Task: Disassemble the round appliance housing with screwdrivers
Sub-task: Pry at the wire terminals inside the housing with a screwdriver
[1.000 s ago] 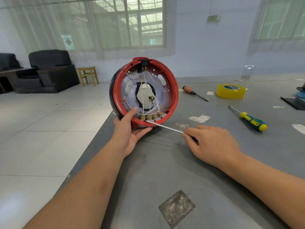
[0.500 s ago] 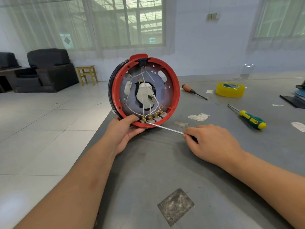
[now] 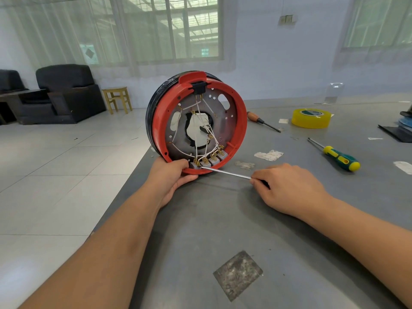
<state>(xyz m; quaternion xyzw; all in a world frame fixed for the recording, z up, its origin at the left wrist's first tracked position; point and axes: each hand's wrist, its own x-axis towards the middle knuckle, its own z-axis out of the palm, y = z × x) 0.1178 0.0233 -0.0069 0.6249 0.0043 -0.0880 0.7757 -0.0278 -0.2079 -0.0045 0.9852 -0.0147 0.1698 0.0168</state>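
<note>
Left hand (image 3: 172,175) grips the bottom rim of the round red plastic housing (image 3: 242,121), stood on edge mid-frame on the grey table (image 3: 289,253). Right hand (image 3: 287,188) pinches a thin steel screwdriver (image 3: 225,172), tip at the grey terminal blocks (image 3: 209,161) with brass connectors.

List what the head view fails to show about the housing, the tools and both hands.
- Handle of the screwdriver: hidden inside the right hand.
- Its tip: too small to tell what it touches at the grey terminal blocks.
- Left hand fingers: curled out of sight behind the red rim.
- Housing's black back: faces away.
- Dark objects: cut off by the right edge.
</note>
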